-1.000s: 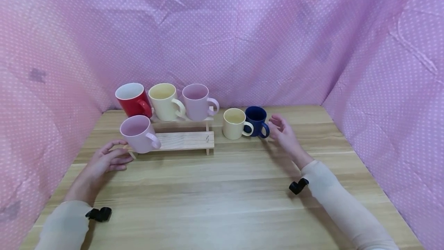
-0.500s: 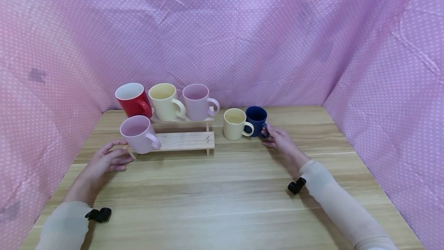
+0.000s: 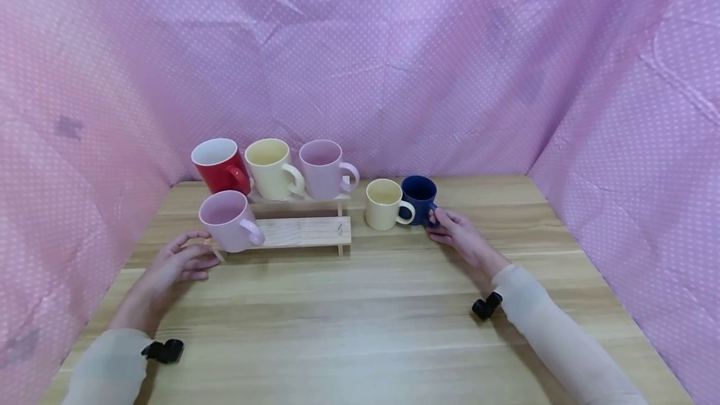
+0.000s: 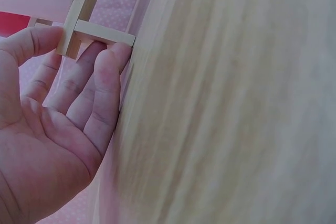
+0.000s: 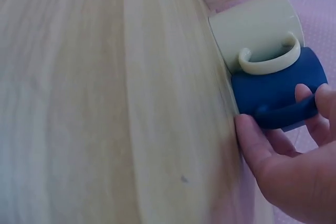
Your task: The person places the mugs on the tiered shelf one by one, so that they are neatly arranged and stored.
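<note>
My right hand (image 3: 462, 237) pinches the handle of a dark blue mug (image 3: 417, 191), thumb and index finger at the handle's upper part in the right wrist view. Other fingertips sit low by the mug's base. Right against the blue mug stands a pale yellow mug (image 5: 257, 30), its handle overlapping the blue one. At the left, my left hand (image 3: 175, 262) holds the end of a two-step wooden rack (image 3: 306, 231). The left wrist view has its thumb at the shelf edge and its fingertips by the rack's leg (image 4: 105, 32). A pink mug (image 3: 227, 222) stands on the lower step beside it.
On the rack's upper step are a red mug (image 3: 220, 167) with white inside, a yellow mug (image 3: 269, 169) and a pink mug (image 3: 323, 170). The wooden table (image 3: 349, 330) stretches in front. Dotted pink cloth (image 3: 360, 49) hangs behind and at both sides.
My right hand has moved left to the blue mug and taken its handle. The left hand stays at the rack's end. The head view has shifted slightly.
</note>
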{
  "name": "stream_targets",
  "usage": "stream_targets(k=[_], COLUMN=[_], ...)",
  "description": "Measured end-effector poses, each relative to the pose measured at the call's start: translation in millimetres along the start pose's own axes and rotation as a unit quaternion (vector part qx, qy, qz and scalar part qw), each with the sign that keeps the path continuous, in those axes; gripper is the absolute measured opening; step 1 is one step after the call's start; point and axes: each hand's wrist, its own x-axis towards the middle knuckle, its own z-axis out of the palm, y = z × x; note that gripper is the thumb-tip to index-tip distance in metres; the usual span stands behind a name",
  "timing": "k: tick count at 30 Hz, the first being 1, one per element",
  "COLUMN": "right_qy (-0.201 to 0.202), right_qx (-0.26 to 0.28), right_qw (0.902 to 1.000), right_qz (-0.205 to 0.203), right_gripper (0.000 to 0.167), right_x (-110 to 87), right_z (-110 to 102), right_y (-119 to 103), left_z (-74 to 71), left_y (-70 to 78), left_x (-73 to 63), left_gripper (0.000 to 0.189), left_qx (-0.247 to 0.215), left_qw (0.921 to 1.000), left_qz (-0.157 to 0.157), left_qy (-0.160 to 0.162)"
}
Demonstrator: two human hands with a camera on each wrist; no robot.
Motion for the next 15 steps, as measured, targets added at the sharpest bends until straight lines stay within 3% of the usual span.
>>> stream_targets(k=[7,15], right_qy=[0.016,0.036], right_qx=[-0.033,-0.037], right_qw=[0.9993,0.9986], right_qz=[-0.009,-0.014], right_gripper=[0.051,0.045], right_x=[-1.9,-2.0], right_z=[10.9,18.9], right_y=[-9.2,-12.2], left_z=[0.9,-0.6], left_y=[2.8,-0.8], left_x=[-1.2,-1.1], left_gripper=[0.020,0.019], left_qx=[-0.013,-0.011], left_qw=[0.9999,0.9999], left_qz=[-0.002,0.000], left_qy=[0.006,-0.002])
